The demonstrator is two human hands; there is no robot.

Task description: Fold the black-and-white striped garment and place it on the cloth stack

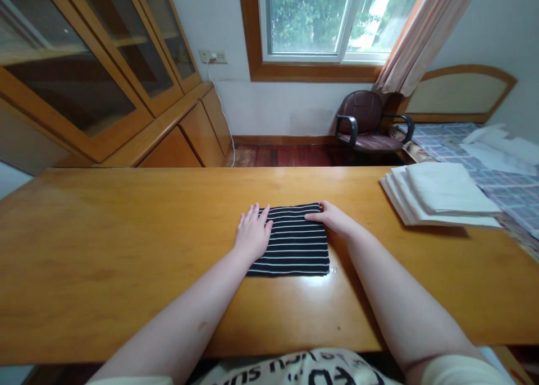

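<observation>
A black cloth with thin white stripes (297, 242), folded into a flat rectangle, lies on the wooden table in front of me. My left hand (252, 233) rests palm down over its left edge, fingers stretched out and a little apart. At the far right corner, my right hand (332, 216) grips the cloth's edge. Its thumb lies on top of the stripes, while the other fingers curl round the edge and are partly hidden.
A stack of folded white sheets (450, 191) stands at the table's right end. Beyond the table (126, 250) are a glass-doored cabinet (168, 82) at left, an armchair (366, 121) under the window and a bed (446, 135) at right.
</observation>
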